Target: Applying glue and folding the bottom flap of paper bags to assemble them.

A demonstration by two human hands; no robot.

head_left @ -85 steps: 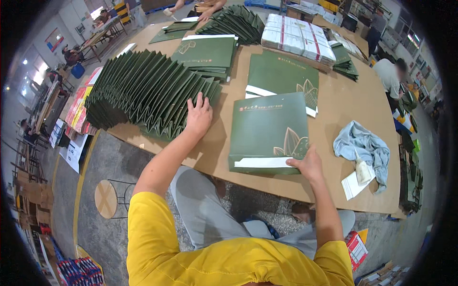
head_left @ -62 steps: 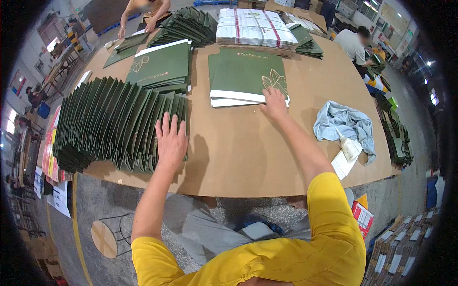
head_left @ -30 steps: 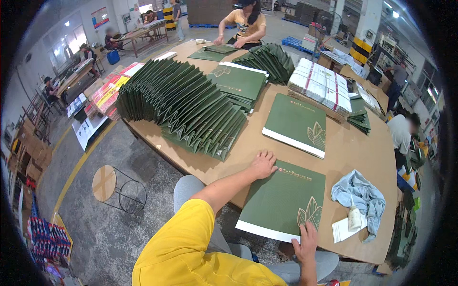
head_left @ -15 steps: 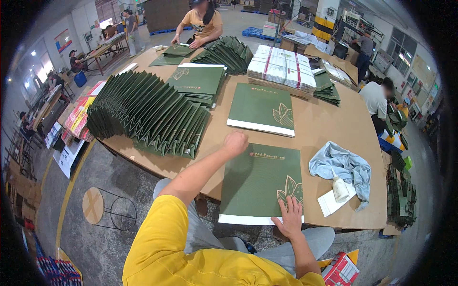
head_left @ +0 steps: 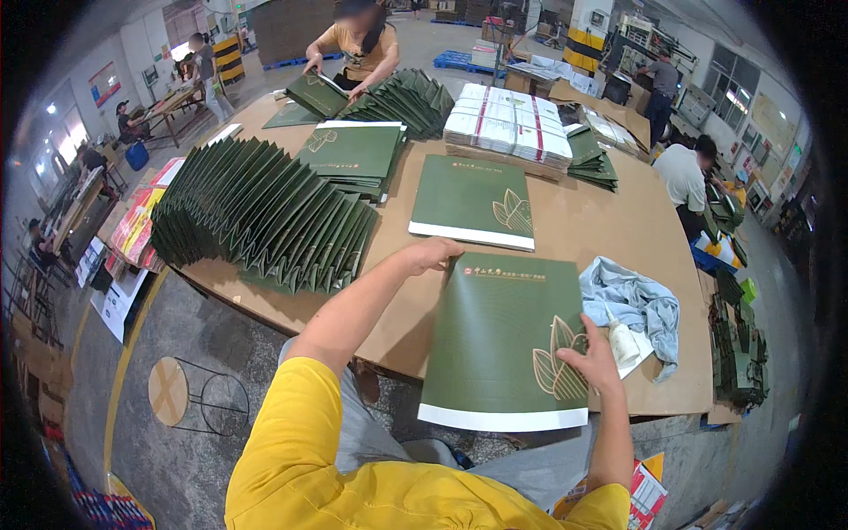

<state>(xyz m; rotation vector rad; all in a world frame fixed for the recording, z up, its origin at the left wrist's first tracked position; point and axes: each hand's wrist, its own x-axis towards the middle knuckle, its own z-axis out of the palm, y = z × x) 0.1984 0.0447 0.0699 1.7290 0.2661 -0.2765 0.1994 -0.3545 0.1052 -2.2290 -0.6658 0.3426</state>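
Note:
A flat green paper bag (head_left: 499, 344) with a gold leaf print and a white strip along its near edge is raised off the table in front of me. My left hand (head_left: 433, 255) grips its far left corner, fingers partly hidden. At the right edge my right hand (head_left: 598, 358) holds it, thumb on top and the other fingers mostly behind. Just beyond lies a similar green bag (head_left: 473, 199), flat on the table. Right of the held bag are a crumpled light blue cloth (head_left: 649, 296) and a white squeeze bottle (head_left: 624, 346) on a white card.
The brown table (head_left: 565, 216) carries a long fanned row of folded green bags (head_left: 265, 212) at left, a bag stack (head_left: 349, 159) behind it, and strapped white bundles (head_left: 508, 124). Across the table a person (head_left: 358, 53) handles a green bag. A round stool (head_left: 168, 391) stands at left.
Both hands have lifted the bag from the table and shifted it slightly right. My right hand has moved from its lower corner to its right edge. The person opposite has raised a bag.

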